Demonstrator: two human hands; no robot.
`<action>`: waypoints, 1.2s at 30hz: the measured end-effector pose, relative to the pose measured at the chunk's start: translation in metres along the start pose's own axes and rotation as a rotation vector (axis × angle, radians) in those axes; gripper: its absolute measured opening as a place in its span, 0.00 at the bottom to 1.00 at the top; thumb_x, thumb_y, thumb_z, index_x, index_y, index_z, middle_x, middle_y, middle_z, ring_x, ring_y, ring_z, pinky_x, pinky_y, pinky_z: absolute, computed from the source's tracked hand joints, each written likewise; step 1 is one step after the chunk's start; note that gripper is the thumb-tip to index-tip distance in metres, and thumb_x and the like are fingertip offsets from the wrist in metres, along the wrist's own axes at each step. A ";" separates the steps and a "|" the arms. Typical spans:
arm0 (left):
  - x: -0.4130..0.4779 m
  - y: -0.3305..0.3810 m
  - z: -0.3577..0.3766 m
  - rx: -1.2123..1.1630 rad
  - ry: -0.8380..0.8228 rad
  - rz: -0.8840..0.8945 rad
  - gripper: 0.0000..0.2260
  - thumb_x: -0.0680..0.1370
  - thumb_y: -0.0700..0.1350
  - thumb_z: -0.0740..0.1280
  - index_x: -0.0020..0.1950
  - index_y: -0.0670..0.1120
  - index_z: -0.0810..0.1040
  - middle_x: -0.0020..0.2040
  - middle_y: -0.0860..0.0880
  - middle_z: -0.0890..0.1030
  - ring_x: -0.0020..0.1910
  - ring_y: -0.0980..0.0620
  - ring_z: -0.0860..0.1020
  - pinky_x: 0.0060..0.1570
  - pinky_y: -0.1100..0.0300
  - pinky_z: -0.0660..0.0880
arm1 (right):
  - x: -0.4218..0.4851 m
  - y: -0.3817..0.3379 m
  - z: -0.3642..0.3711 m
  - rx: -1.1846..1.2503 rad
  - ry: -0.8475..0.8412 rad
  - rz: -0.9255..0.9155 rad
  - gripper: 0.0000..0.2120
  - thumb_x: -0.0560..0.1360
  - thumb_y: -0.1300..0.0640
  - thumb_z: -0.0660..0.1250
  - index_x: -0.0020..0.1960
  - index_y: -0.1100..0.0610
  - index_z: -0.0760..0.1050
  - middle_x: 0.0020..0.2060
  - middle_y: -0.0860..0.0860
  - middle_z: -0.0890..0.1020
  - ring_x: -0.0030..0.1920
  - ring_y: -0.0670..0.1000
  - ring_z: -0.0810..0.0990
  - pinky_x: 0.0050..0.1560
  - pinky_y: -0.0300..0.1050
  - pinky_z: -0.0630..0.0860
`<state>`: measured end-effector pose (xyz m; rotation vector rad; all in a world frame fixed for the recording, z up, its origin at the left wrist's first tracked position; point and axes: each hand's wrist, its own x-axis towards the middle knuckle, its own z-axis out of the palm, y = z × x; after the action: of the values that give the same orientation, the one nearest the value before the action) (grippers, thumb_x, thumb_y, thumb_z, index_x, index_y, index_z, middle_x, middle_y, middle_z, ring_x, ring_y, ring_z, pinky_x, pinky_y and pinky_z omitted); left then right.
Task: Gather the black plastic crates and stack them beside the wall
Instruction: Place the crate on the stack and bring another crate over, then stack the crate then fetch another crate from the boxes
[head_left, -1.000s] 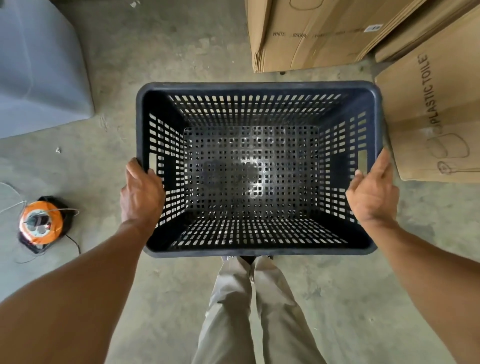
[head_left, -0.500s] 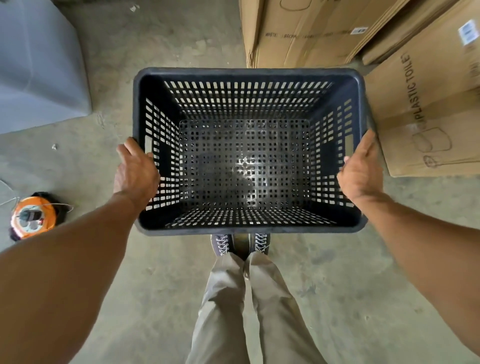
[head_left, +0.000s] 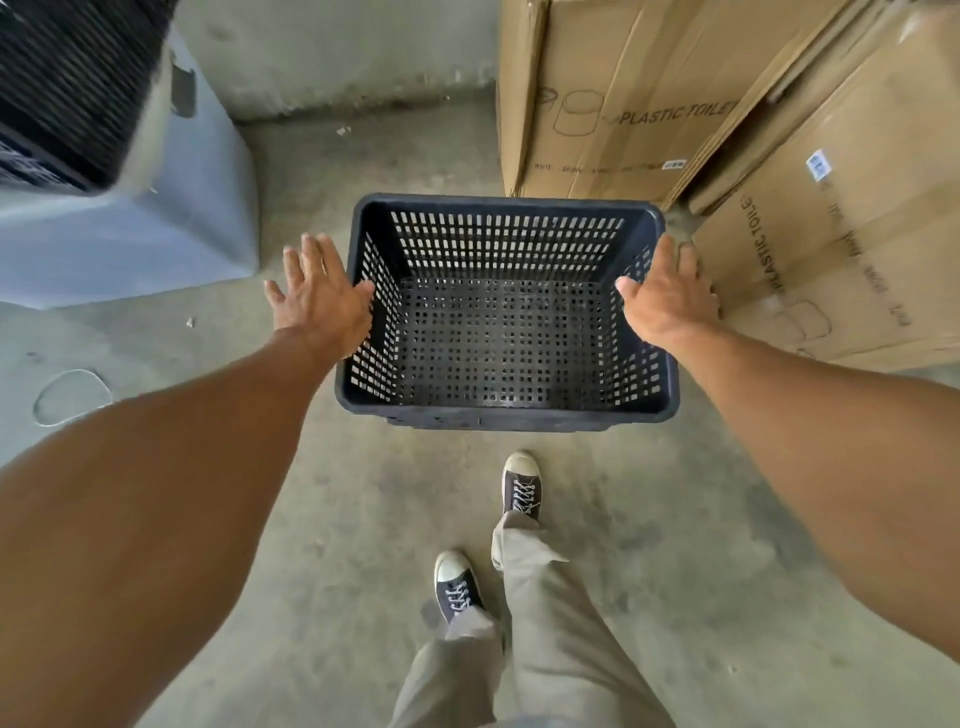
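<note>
A black perforated plastic crate stands upright on the concrete floor, close in front of the cardboard boxes and near the wall. My left hand hovers at the crate's left side with fingers spread, holding nothing. My right hand is at the crate's right rim, fingers spread too, thumb over the edge, not gripping. More black crates show blurred at the top left on a grey block.
Large cardboard boxes stand behind and right of the crate, another box almost touching its right side. A grey block sits to the left. The concrete wall runs along the back. My feet stand just behind the crate.
The crate went from being carried in both hands to standing on the floor by the boxes. Both hands let go and opened. The orange cable reel has left the view.
</note>
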<state>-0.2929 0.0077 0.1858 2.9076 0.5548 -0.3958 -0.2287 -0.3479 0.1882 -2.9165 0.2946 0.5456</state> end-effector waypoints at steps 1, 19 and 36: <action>-0.007 0.001 -0.014 0.005 0.019 0.023 0.33 0.81 0.58 0.51 0.79 0.44 0.45 0.80 0.44 0.46 0.78 0.41 0.45 0.72 0.35 0.48 | -0.012 -0.006 -0.009 -0.002 0.005 -0.011 0.36 0.79 0.40 0.54 0.80 0.54 0.43 0.78 0.55 0.50 0.75 0.62 0.56 0.71 0.64 0.59; -0.086 0.138 -0.240 0.034 0.287 0.306 0.30 0.83 0.56 0.52 0.79 0.42 0.48 0.80 0.45 0.49 0.78 0.40 0.46 0.72 0.34 0.49 | -0.113 0.004 -0.198 0.088 0.272 -0.127 0.32 0.79 0.38 0.52 0.77 0.53 0.52 0.75 0.54 0.60 0.72 0.62 0.62 0.65 0.67 0.65; -0.063 0.515 -0.252 -0.096 0.284 0.387 0.30 0.83 0.57 0.47 0.80 0.44 0.44 0.80 0.46 0.44 0.78 0.41 0.45 0.72 0.35 0.48 | 0.050 0.262 -0.398 0.015 0.348 -0.120 0.31 0.80 0.41 0.49 0.80 0.50 0.46 0.79 0.49 0.49 0.77 0.58 0.50 0.72 0.67 0.55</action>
<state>-0.0966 -0.4369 0.4965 2.8979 0.0322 0.0929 -0.1059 -0.6858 0.5050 -2.9783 0.1604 0.0149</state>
